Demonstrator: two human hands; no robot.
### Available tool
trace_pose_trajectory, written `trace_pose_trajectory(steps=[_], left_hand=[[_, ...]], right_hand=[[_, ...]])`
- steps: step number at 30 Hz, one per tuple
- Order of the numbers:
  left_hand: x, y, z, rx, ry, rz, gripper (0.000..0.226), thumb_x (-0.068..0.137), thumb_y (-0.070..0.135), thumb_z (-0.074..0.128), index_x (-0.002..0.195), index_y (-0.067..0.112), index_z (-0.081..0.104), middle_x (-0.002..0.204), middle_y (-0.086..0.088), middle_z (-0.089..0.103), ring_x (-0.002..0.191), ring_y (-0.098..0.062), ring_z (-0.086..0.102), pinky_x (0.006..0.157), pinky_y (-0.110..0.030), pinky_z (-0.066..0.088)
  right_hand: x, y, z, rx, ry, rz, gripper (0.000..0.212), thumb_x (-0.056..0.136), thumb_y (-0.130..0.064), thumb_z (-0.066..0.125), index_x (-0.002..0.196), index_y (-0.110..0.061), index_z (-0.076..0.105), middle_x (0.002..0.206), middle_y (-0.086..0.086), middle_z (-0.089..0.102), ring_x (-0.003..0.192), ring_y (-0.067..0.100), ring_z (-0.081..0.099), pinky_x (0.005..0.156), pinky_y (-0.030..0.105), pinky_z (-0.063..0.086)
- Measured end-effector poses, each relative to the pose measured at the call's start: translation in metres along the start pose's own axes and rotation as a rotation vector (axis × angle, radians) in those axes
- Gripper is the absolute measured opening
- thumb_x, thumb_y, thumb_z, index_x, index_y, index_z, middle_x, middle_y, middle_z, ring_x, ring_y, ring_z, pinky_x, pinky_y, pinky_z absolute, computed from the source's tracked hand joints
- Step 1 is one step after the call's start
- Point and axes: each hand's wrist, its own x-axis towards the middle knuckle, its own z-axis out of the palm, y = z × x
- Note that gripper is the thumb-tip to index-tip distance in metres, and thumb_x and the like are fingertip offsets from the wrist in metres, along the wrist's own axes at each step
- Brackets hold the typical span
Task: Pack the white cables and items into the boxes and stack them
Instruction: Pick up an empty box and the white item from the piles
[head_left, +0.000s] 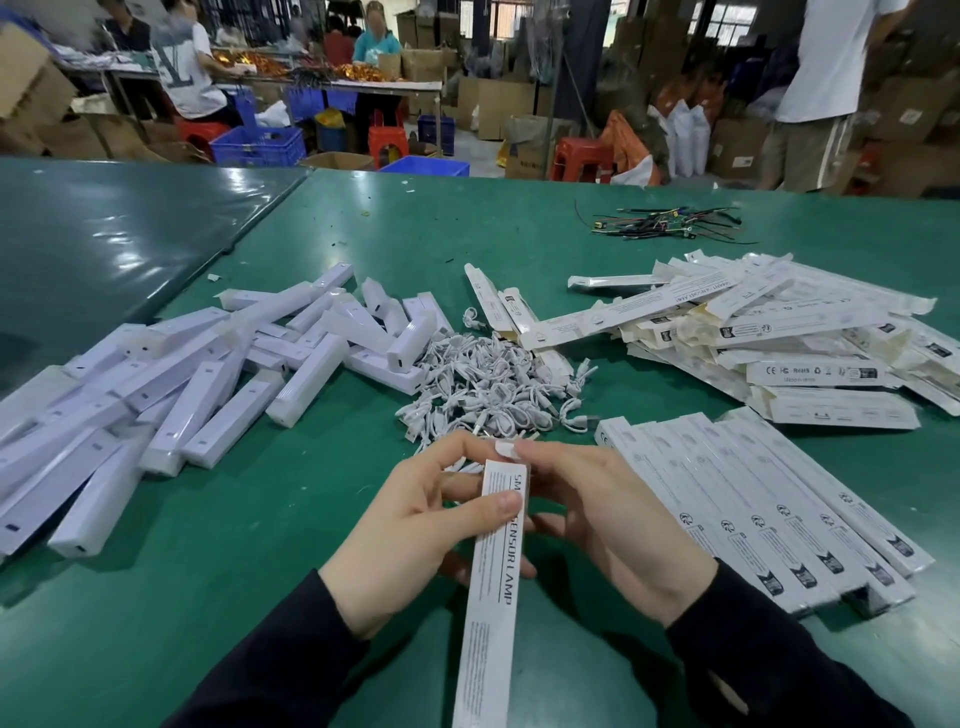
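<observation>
One lamp box (493, 582), two hands gripping it

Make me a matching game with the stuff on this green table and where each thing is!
Things:
1. pile of white lamp bars
2. heap of white cables
3. neat row of closed boxes
4. bundle of dark wires

Places:
A. far side, right of centre
B. left
C. near right, beside the right hand
D. middle, beyond both hands

Pairs: 1-B, 2-D, 3-C, 4-A
</observation>
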Motion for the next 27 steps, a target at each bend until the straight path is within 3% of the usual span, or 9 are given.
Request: trace_pose_trajectory(steps=[3,8,12,15,17,19,23,25,27], left_hand=[[0.001,-0.001,0.000,-0.006,0.011,0.014,0.037,0.075,0.016,0.071,0.104,0.006,0.050,0.080,-0.016,0.071,0.065,-0.038,0.069,0.066,-0.057,0.052],[0.002,-0.003,-0.001,-0.075,0.017,0.008,0.046,0.079,0.010,0.077,0.106,0.007,0.039,0.078,-0.021,0.068,0.060,-0.035,0.066,0.050,-0.037,0.055],[0.002,-0.001,-0.002,-0.081,0.020,-0.027,0.046,0.080,0.012,0.076,0.107,0.011,0.038,0.077,-0.021,0.068,0.057,-0.035,0.065,0.048,-0.037,0.054],[0.003,0.000,-0.005,-0.073,0.009,-0.058,0.047,0.076,0.017,0.074,0.107,0.014,0.039,0.078,-0.021,0.070,0.056,-0.035,0.066,0.050,-0.040,0.056],[0.001,0.002,-0.007,-0.080,-0.001,-0.080,0.049,0.076,0.020,0.079,0.105,0.017,0.041,0.080,-0.023,0.071,0.058,-0.038,0.067,0.055,-0.043,0.056],[0.001,0.005,-0.009,-0.172,-0.021,-0.125,0.048,0.075,0.014,0.079,0.106,0.016,0.042,0.080,-0.029,0.069,0.053,-0.037,0.066,0.046,-0.038,0.055],[0.006,0.007,-0.018,-0.299,-0.091,-0.185,0.053,0.070,0.007,0.075,0.114,0.006,0.045,0.071,-0.029,0.066,0.042,-0.028,0.064,0.033,-0.026,0.048],[0.008,0.000,-0.025,-0.115,-0.070,-0.056,0.051,0.071,0.014,0.080,0.111,0.003,0.050,0.081,-0.023,0.068,0.053,-0.022,0.068,0.042,-0.025,0.052],[0.007,-0.007,-0.033,0.274,-0.013,0.211,0.056,0.074,0.047,0.076,0.110,0.009,0.056,0.107,-0.016,0.064,0.085,-0.020,0.069,0.074,-0.030,0.058]], right_hand=[[-0.001,0.001,0.002,-0.044,0.033,-0.036,0.023,0.093,-0.026,0.058,0.094,-0.017,0.079,0.087,0.010,0.074,0.076,0.012,0.066,0.062,0.019,0.052],[-0.001,0.001,0.004,-0.085,0.044,-0.055,0.024,0.096,-0.021,0.055,0.096,-0.023,0.079,0.094,0.010,0.075,0.079,0.010,0.067,0.063,0.018,0.052],[-0.002,0.002,0.005,-0.107,0.024,-0.066,0.027,0.098,-0.023,0.051,0.102,-0.025,0.078,0.098,0.018,0.073,0.083,0.016,0.064,0.068,0.024,0.054],[-0.001,0.004,0.006,-0.136,0.008,-0.103,0.028,0.099,-0.022,0.050,0.103,-0.024,0.078,0.093,0.019,0.073,0.079,0.015,0.062,0.063,0.021,0.053],[-0.001,0.006,0.005,-0.193,0.002,-0.194,0.028,0.099,-0.017,0.050,0.104,-0.016,0.078,0.086,0.008,0.074,0.075,0.008,0.062,0.058,0.017,0.049],[-0.001,0.011,0.003,-0.275,0.009,-0.336,0.027,0.100,-0.016,0.051,0.103,-0.007,0.076,0.090,-0.007,0.072,0.078,0.004,0.063,0.059,0.015,0.048],[0.000,0.018,-0.004,-0.541,-0.007,-0.565,0.036,0.095,-0.034,0.050,0.107,-0.012,0.075,0.102,-0.008,0.071,0.099,0.013,0.066,0.080,0.025,0.050],[0.001,0.022,-0.002,-0.569,-0.087,-0.564,0.034,0.092,-0.036,0.055,0.114,-0.016,0.071,0.106,-0.011,0.069,0.098,0.010,0.065,0.083,0.024,0.047],[0.002,0.026,0.003,-0.569,-0.125,-0.525,0.033,0.085,-0.040,0.066,0.114,-0.024,0.066,0.102,-0.012,0.068,0.091,0.007,0.064,0.080,0.022,0.047]])
